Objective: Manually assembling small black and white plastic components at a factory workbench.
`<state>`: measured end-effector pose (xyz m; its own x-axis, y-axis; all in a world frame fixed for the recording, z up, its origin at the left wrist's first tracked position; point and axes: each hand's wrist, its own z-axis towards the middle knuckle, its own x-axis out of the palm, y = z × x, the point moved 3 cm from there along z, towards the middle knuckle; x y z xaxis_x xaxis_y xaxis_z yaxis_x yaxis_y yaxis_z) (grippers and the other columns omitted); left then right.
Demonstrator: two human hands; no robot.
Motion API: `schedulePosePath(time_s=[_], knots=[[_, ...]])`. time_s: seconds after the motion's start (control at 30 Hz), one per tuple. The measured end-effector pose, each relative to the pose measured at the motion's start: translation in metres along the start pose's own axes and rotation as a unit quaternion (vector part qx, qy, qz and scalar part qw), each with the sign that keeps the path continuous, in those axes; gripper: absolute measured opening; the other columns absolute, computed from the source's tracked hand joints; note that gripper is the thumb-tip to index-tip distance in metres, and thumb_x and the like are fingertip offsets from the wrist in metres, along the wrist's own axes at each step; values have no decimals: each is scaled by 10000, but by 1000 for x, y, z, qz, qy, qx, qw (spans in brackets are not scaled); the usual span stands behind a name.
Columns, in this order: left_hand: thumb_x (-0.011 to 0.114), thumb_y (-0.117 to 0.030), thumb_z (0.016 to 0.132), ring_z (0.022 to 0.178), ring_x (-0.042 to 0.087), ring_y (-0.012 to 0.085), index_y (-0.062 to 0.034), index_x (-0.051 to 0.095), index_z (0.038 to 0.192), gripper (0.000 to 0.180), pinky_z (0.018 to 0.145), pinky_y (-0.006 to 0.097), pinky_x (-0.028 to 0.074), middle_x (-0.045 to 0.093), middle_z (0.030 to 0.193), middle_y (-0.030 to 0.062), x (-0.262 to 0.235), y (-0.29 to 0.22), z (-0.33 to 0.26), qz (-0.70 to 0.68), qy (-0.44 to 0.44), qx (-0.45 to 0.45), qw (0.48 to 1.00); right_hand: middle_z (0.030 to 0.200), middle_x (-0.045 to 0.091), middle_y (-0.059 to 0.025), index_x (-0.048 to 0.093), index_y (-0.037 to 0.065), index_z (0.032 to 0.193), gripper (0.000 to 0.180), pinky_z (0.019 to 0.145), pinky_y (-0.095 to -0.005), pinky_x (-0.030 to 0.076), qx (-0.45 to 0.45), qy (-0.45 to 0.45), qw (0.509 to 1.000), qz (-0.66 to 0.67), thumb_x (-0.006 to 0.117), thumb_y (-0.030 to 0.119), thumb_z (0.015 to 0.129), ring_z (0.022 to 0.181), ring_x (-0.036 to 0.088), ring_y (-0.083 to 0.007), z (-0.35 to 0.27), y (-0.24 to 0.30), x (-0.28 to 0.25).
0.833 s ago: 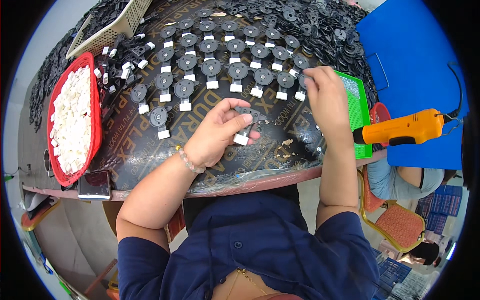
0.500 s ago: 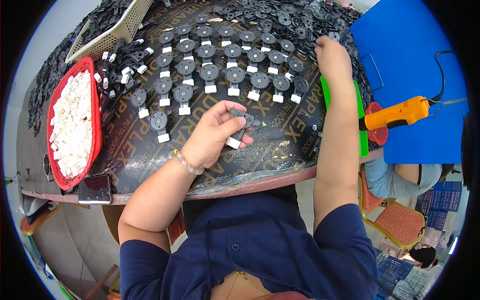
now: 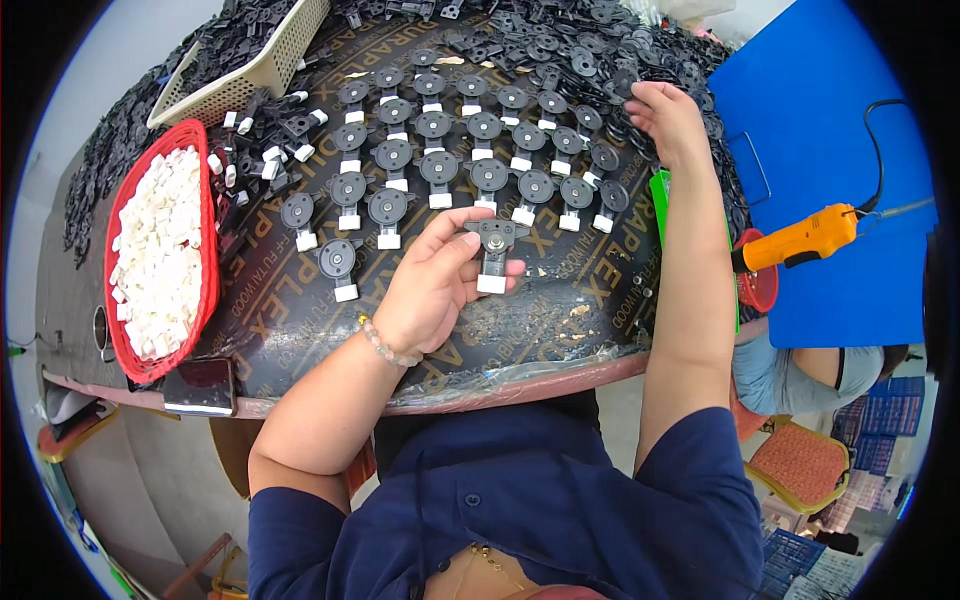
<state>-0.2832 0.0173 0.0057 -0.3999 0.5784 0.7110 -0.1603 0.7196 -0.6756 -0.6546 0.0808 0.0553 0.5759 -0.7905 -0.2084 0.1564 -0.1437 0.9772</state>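
Note:
My left hand (image 3: 435,285) is closed round a black plastic bracket (image 3: 494,262) with a white end cap (image 3: 491,284) pointing toward me. A small round metal piece shows in the middle of the bracket's wide head. Farther off to the right, my right hand (image 3: 670,122) reaches to the edge of a heap of black discs (image 3: 585,62), its fingertips pinched at a black disc (image 3: 624,80). Beyond my left hand, several assembled parts stand in rows, each a black disc on a white-capped bracket (image 3: 388,210).
At left stands a red basket (image 3: 212,255) full of white caps, with a phone (image 3: 200,386) by the table edge. A beige crate (image 3: 300,35) sits among black parts. To the right are a green tray (image 3: 661,195), a red bowl (image 3: 760,290), an orange electric screwdriver (image 3: 800,238) and a blue board (image 3: 840,130).
My left hand has turned the bracket more upright, bringing its metal centre into sight. My right hand's fingers have spread a little at the heap. The whole view has shifted slightly.

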Motion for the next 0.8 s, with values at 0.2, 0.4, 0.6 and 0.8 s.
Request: schedulePosePath(time_s=[0.2,0.4,0.6,0.8], knots=[[486,-137,1053,1043,697,301,-33,480,1353,318,907,427,586,633,1208,156,-1,-4,0,-2,-17,20,1000,1207,664,-254,557,65,956,51,882,-384,578,-5,242,937,253,595,98,965,1052,694,-300,-105,27,50],[514,-151,1049,1063,690,306,-49,482,1355,323,936,431,580,647,1201,174,-4,-2,5,-11,-13,32,999,1109,679,-155,567,9,1156,315,862,-310,538,-102,228,963,103,704,17,872,941,673,-183,-164,35,90],[521,-133,1047,1067,670,244,-57,492,1309,275,927,423,572,639,1213,127,-9,-6,6,-25,-8,50,998,971,669,-82,690,7,1153,498,732,-282,506,-333,183,906,-185,877,105,702,848,627,-146,-190,49,106],[519,-128,1047,1081,654,215,-56,502,1297,261,937,421,572,631,1227,114,-11,-7,6,-33,-14,57,998,898,658,-77,679,12,1008,401,639,-311,495,-389,120,886,-221,887,191,716,770,617,-198,-196,49,109]])
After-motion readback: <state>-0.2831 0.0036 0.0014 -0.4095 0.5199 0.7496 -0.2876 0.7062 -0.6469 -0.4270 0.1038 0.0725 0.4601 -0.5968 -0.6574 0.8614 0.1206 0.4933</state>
